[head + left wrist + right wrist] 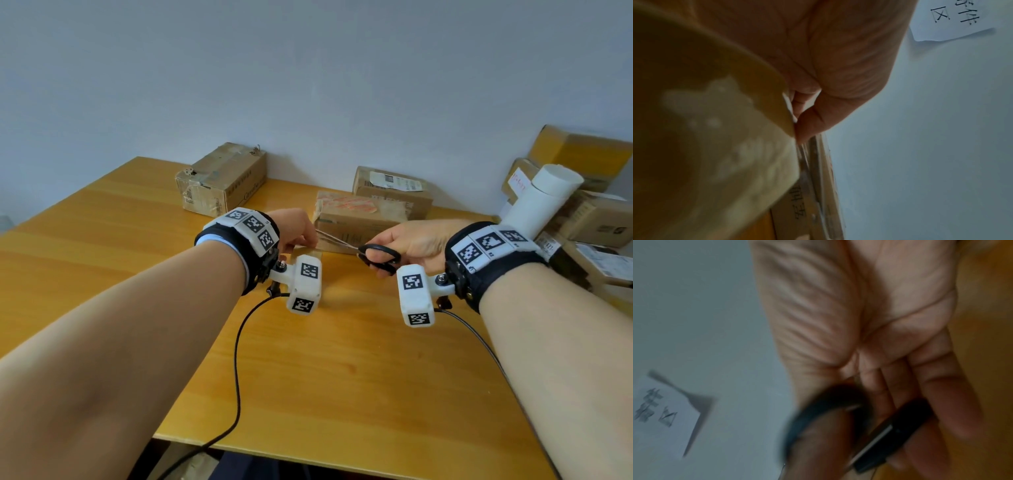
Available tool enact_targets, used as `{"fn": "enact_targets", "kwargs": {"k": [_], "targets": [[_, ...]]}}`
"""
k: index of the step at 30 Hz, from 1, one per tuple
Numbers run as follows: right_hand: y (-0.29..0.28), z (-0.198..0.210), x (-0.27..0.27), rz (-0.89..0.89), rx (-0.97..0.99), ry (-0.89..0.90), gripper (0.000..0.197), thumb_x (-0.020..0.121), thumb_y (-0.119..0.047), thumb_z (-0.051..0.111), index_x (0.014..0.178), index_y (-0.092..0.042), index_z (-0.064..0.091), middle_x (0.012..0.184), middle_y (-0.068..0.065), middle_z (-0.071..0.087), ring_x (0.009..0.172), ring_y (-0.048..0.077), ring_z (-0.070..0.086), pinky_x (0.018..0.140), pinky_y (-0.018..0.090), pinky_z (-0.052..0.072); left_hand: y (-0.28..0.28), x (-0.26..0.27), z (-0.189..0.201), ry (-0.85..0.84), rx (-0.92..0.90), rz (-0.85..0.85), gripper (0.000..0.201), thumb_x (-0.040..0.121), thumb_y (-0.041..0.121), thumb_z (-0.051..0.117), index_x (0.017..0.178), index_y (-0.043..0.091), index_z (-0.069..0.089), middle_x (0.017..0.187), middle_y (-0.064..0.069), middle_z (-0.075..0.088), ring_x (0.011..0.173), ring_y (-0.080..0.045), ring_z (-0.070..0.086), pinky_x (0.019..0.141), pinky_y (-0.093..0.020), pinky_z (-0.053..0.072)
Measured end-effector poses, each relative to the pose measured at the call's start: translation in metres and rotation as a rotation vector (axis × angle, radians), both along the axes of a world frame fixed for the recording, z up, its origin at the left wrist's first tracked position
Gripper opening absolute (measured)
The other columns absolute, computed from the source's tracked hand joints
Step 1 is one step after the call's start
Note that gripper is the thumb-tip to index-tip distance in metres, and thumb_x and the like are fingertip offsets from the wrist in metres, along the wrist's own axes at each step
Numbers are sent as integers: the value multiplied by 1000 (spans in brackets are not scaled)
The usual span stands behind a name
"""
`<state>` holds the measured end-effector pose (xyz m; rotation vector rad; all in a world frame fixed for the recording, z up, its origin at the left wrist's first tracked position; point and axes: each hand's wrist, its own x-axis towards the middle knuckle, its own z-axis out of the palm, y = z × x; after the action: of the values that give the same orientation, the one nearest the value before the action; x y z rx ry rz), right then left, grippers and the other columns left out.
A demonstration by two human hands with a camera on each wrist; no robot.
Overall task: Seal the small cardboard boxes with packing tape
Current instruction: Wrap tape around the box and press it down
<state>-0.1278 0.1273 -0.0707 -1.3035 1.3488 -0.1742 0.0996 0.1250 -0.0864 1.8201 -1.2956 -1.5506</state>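
Note:
My left hand point(297, 232) holds a yellowish roll of packing tape point(715, 129) just left of a small cardboard box point(356, 219). In the head view the hand and wrist camera hide most of the roll. My right hand point(407, 245) grips black-handled scissors point(378, 256), with fingers through the handle loops point(900, 426). The blades point(337, 240) point left and reach the left hand's fingers in front of the box. Whether a strip of tape lies between the blades I cannot tell. The box carries patches of tape on its top.
On the wooden table point(308, 359), a taped carton point(219, 181) stands at the back left and another box point(394, 186) behind the small one. Several boxes point(589, 219) and a white tube point(541, 202) pile up at the right. A paper note point(951, 21) hangs on the wall.

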Motion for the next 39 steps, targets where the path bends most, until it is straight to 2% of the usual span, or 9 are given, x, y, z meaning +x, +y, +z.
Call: {"fn": "enact_targets", "kwargs": {"k": [4, 9, 12, 16, 21, 26, 29, 34, 39], "targets": [[6, -6, -6, -19, 29, -19, 38, 72, -28, 76, 101, -9, 60, 81, 5, 61, 67, 15, 58, 59, 24, 54, 1, 4, 2, -120, -87, -13, 3, 92, 6, 60, 93, 8, 61, 94, -9, 59, 94, -25, 52, 98, -43, 46], [8, -19, -3, 51, -307, 564, 40, 76, -29, 89, 107, -25, 65, 92, -2, 75, 72, 15, 62, 66, 28, 52, 0, 6, 6, -101, -141, 33, 24, 87, 1, 59, 110, 10, 63, 111, -12, 67, 105, -29, 60, 104, -46, 45], [11, -25, 8, 138, -465, 729, 31, 77, -33, 88, 99, -26, 68, 105, -2, 70, 90, 17, 65, 84, 35, 57, -1, 3, 10, -131, -236, 54, 56, 90, -6, 57, 139, 18, 45, 121, -14, 59, 106, -27, 61, 85, -35, 53], [16, -23, 19, 288, -418, 829, 29, 86, -29, 81, 113, -23, 73, 122, -3, 67, 113, 21, 64, 99, 39, 53, -4, 8, 7, -160, -365, 84, 57, 91, -5, 56, 138, 23, 41, 91, -9, 61, 72, -18, 56, 64, -27, 48], [6, -8, 33, 8, -861, 629, 8, 93, -29, 72, 91, -22, 74, 101, -6, 71, 95, 15, 66, 88, 33, 53, -12, 21, 10, -270, -493, 180, 40, 94, 1, 47, 125, 24, 44, 85, -7, 57, 67, -22, 55, 56, -31, 47], [-13, -1, 58, -50, -1094, 520, 15, 92, -39, 70, 95, -25, 71, 108, -6, 63, 95, 14, 60, 80, 30, 48, -23, 18, 7, -479, -528, 77, 19, 91, 27, 49, 99, 41, 59, 110, -3, 59, 100, -27, 55, 90, -41, 50], [-25, -9, 70, -67, -1033, 561, 26, 90, -49, 69, 106, -28, 69, 118, -1, 61, 105, 19, 59, 90, 36, 50, -31, 14, 2, -585, -517, 53, 23, 89, 42, 56, 111, 47, 61, 125, -4, 54, 120, -32, 42, 105, -49, 37], [-39, -23, 74, -135, -965, 577, 21, 88, -47, 73, 97, -30, 65, 111, -2, 56, 101, 21, 59, 88, 43, 53, -39, 7, -7, -653, -614, 5, 48, 86, 56, 64, 132, 50, 50, 139, -7, 41, 132, -33, 30, 106, -49, 31], [-45, -30, 73, -133, -1018, 590, 11, 92, -31, 70, 90, -30, 59, 97, -5, 62, 104, 24, 58, 87, 45, 53, -48, 1, -22, -635, -726, -49, 33, 84, 57, 65, 117, 54, 62, 123, 5, 44, 120, -24, 32, 100, -42, 31]]}}
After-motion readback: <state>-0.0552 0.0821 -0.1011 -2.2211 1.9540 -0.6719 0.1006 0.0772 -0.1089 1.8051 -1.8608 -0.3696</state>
